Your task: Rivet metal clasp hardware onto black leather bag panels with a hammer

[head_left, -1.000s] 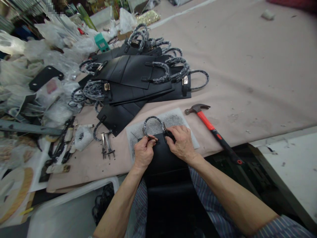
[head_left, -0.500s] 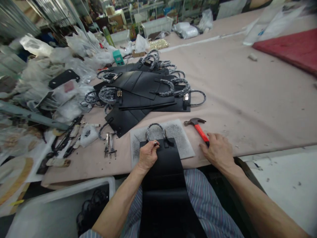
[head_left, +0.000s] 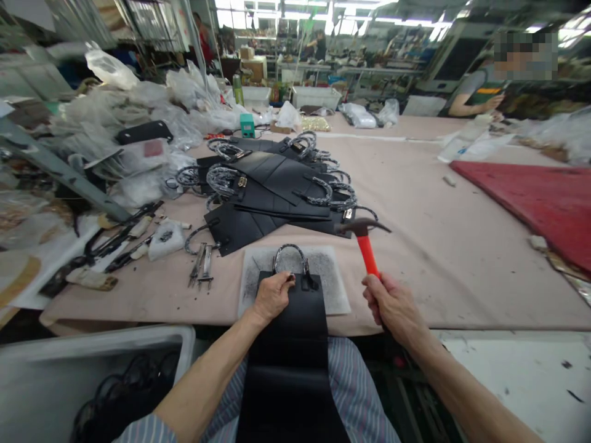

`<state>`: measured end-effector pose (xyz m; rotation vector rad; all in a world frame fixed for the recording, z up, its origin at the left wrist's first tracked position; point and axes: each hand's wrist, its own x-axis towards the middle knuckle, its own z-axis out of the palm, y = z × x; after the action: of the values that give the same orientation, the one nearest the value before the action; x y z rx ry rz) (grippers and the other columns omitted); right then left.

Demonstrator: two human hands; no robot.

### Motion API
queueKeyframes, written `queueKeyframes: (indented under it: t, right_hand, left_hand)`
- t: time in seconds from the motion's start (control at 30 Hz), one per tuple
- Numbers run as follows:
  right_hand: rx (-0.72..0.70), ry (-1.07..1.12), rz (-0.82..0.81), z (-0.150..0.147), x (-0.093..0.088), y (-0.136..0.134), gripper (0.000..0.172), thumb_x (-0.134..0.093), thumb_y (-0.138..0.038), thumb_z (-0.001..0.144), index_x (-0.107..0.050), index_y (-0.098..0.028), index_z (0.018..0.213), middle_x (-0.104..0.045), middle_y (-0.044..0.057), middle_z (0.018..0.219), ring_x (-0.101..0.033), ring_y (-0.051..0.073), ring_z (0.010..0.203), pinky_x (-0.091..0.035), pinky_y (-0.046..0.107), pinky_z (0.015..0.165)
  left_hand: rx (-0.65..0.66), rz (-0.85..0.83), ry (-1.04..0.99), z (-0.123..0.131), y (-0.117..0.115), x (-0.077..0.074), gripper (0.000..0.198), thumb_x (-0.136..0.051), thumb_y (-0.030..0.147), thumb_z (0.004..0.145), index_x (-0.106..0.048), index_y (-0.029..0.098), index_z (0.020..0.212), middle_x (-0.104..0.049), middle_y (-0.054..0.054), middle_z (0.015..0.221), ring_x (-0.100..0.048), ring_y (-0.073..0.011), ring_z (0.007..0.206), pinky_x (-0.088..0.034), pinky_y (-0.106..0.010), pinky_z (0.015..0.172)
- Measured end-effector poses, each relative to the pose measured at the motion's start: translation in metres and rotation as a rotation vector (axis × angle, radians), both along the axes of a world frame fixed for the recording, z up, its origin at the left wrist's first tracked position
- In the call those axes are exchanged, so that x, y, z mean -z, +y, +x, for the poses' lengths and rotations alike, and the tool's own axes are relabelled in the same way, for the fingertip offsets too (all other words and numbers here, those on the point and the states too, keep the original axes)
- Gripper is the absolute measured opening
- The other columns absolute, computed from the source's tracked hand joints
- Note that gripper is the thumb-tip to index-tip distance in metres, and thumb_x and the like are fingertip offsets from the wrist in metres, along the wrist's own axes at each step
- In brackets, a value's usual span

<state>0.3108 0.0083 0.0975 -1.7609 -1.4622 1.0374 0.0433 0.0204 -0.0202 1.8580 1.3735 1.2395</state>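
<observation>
My right hand (head_left: 392,304) is wrapped round the red handle of a claw hammer (head_left: 368,249), its dark head raised above the table. My left hand (head_left: 272,296) rests on the top end of a black leather bag panel (head_left: 290,360), fingers pinched together. A small shiny bit shows at its fingertips, too small to name. The panel's speckled, wrapped handle (head_left: 289,247) lies on a white board (head_left: 338,289) smudged with black. The panel's lower part drapes over my lap.
Beyond the board lies a pile of black bag panels (head_left: 272,178) with handles. Metal fittings (head_left: 202,266) and tools (head_left: 129,237) lie left. A white bin (head_left: 182,344) stands low left. Plastic bags (head_left: 138,98) heap far left; a red sheet (head_left: 526,191) lies right. A person (head_left: 475,92) sits across the table.
My right hand has closed round the hammer and lifted it off the table. My left hand keeps its pinch on the panel. The view has tilted up.
</observation>
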Motion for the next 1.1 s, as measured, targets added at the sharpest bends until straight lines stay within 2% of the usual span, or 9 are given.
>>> queueKeyframes:
  t: [0.13, 0.27, 0.37, 0.47, 0.63, 0.8, 0.87, 0.97, 1.1]
  right_hand:
    - [-0.249, -0.419, 0.488, -0.022, -0.021, -0.014, 0.033, -0.044, -0.048, 0.097, -0.047, -0.024, 0.075, -0.050, -0.002, 0.057, -0.043, 0.013, 0.047, -0.029, 0.027, 0.049]
    - [-0.510, -0.658, 0.461, -0.028, -0.037, -0.019, 0.029, -0.043, -0.039, 0.099, -0.047, -0.024, 0.075, -0.049, -0.003, 0.052, -0.037, 0.013, 0.041, -0.018, 0.030, 0.047]
    - [-0.362, -0.559, 0.547, -0.030, -0.053, -0.022, 0.027, -0.044, -0.039, 0.101, -0.047, -0.025, 0.079, -0.047, -0.005, 0.052, -0.040, 0.013, 0.041, -0.025, 0.028, 0.047]
    - [-0.195, -0.464, 0.676, -0.031, -0.055, -0.025, 0.025, -0.041, -0.039, 0.102, -0.049, -0.025, 0.083, -0.049, -0.003, 0.055, -0.046, 0.014, 0.044, -0.031, 0.028, 0.048]
    - [-0.523, -0.624, 0.509, -0.027, -0.045, -0.025, 0.027, -0.044, -0.035, 0.100, -0.045, -0.025, 0.075, -0.050, -0.003, 0.051, -0.037, 0.013, 0.038, -0.019, 0.030, 0.045]
    - [-0.141, -0.491, 0.720, -0.028, -0.050, -0.026, 0.027, -0.038, -0.039, 0.103, -0.052, -0.025, 0.083, -0.055, 0.001, 0.059, -0.050, 0.018, 0.050, -0.033, 0.030, 0.051]
    - [-0.238, -0.533, 0.672, -0.028, -0.043, -0.028, 0.031, -0.036, -0.039, 0.102, -0.050, -0.026, 0.078, -0.055, 0.001, 0.057, -0.049, 0.018, 0.048, -0.030, 0.030, 0.049]
    - [-0.459, -0.608, 0.418, -0.019, -0.028, -0.027, 0.030, -0.042, -0.041, 0.099, -0.047, -0.025, 0.075, -0.052, -0.002, 0.052, -0.041, 0.015, 0.042, -0.022, 0.029, 0.047]
    - [-0.248, -0.520, 0.279, 0.011, -0.007, -0.016, 0.033, -0.042, -0.051, 0.097, -0.044, -0.026, 0.076, -0.049, -0.004, 0.052, -0.044, 0.016, 0.046, -0.029, 0.028, 0.050]
  left_hand:
    - [0.000, 0.015, 0.014, -0.001, 0.001, 0.004, 0.015, -0.057, 0.016, 0.092, -0.071, 0.021, 0.096, -0.079, -0.007, 0.093, -0.077, -0.0213, 0.086, -0.061, -0.031, 0.083]
    - [0.004, 0.017, 0.030, 0.000, 0.001, 0.004, 0.017, -0.057, 0.014, 0.091, -0.071, 0.021, 0.096, -0.078, -0.006, 0.087, -0.077, -0.0207, 0.081, -0.061, -0.029, 0.076]
    - [0.015, 0.027, 0.020, 0.000, 0.001, 0.004, 0.016, -0.056, 0.015, 0.092, -0.071, 0.021, 0.097, -0.078, -0.007, 0.091, -0.077, -0.0204, 0.084, -0.062, -0.030, 0.081]
    - [0.016, 0.028, 0.013, -0.001, 0.001, 0.004, 0.015, -0.057, 0.016, 0.092, -0.071, 0.020, 0.097, -0.079, -0.007, 0.093, -0.077, -0.0210, 0.086, -0.061, -0.031, 0.085]
    - [0.012, -0.010, 0.049, -0.001, 0.001, 0.004, 0.017, -0.058, 0.014, 0.090, -0.072, 0.021, 0.095, -0.078, -0.006, 0.085, -0.076, -0.0205, 0.080, -0.061, -0.029, 0.079]
    - [0.010, 0.033, 0.029, 0.000, 0.001, 0.005, 0.018, -0.056, 0.015, 0.091, -0.072, 0.021, 0.098, -0.079, -0.007, 0.094, -0.077, -0.0214, 0.087, -0.062, -0.032, 0.085]
    - [0.024, 0.022, 0.053, 0.000, 0.001, 0.004, 0.018, -0.056, 0.015, 0.091, -0.072, 0.021, 0.097, -0.079, -0.007, 0.092, -0.077, -0.0213, 0.085, -0.062, -0.031, 0.083]
    - [0.020, 0.007, 0.081, -0.001, 0.000, 0.004, 0.017, -0.057, 0.015, 0.091, -0.072, 0.022, 0.097, -0.078, -0.006, 0.090, -0.077, -0.0211, 0.083, -0.062, -0.030, 0.080]
    - [0.015, 0.033, 0.055, -0.001, 0.001, 0.002, 0.017, -0.057, 0.014, 0.091, -0.071, 0.021, 0.097, -0.078, -0.006, 0.092, -0.076, -0.0219, 0.085, -0.062, -0.032, 0.082]
